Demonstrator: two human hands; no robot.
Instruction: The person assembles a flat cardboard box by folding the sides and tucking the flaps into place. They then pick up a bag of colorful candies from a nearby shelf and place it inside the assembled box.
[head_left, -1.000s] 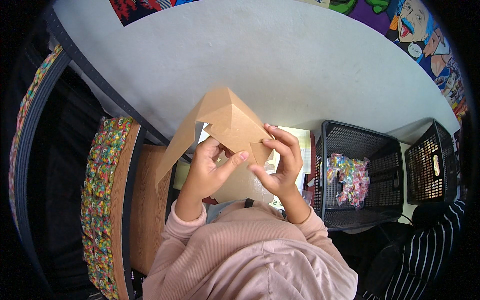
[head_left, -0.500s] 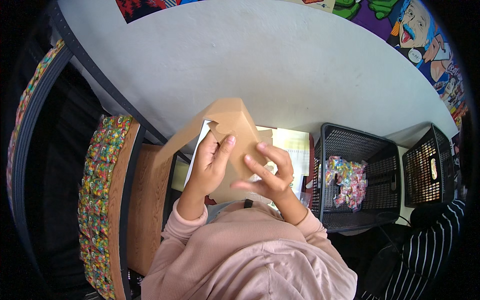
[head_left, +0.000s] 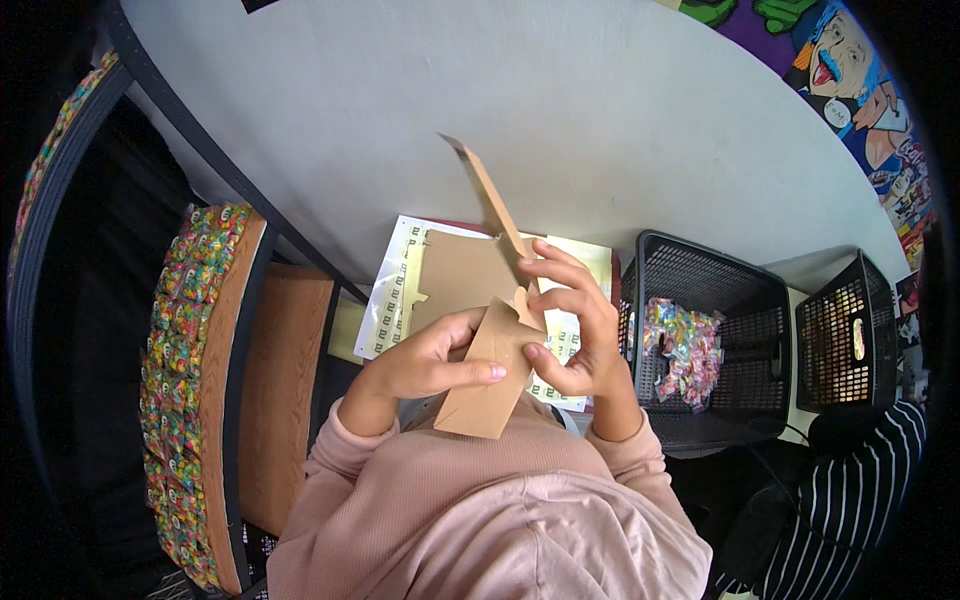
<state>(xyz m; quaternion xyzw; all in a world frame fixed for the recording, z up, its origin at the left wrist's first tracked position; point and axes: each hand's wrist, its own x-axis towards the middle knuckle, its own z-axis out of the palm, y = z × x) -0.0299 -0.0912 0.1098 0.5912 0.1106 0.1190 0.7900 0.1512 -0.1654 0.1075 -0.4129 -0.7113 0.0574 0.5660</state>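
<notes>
A partly folded brown cardboard box (head_left: 487, 385) is between my two hands, just in front of my body. My left hand (head_left: 430, 365) grips its near side panel, thumb lying flat on the outside. With fingers and thumb, my right hand (head_left: 580, 320) pinches the box's right edge near a notched tab (head_left: 523, 306). A long flap (head_left: 492, 195) stands up from the far end, seen almost edge-on. Behind my hands shows a flat brown cardboard panel (head_left: 462, 272); whether it belongs to the same box I cannot tell.
White and yellow printed sheets (head_left: 385, 290) lie under the work. To the right stands a black plastic basket (head_left: 745, 270) holding small colourful packets (head_left: 685, 345), with a second black basket (head_left: 850, 330) beyond. At left, a wooden shelf (head_left: 285, 390) and rows of colourful candy bags (head_left: 190, 400).
The box has been turned and lowered toward my body. The flap that leaned left now stands upright at the far side. My right fingers, spread before, have closed on the box's edge.
</notes>
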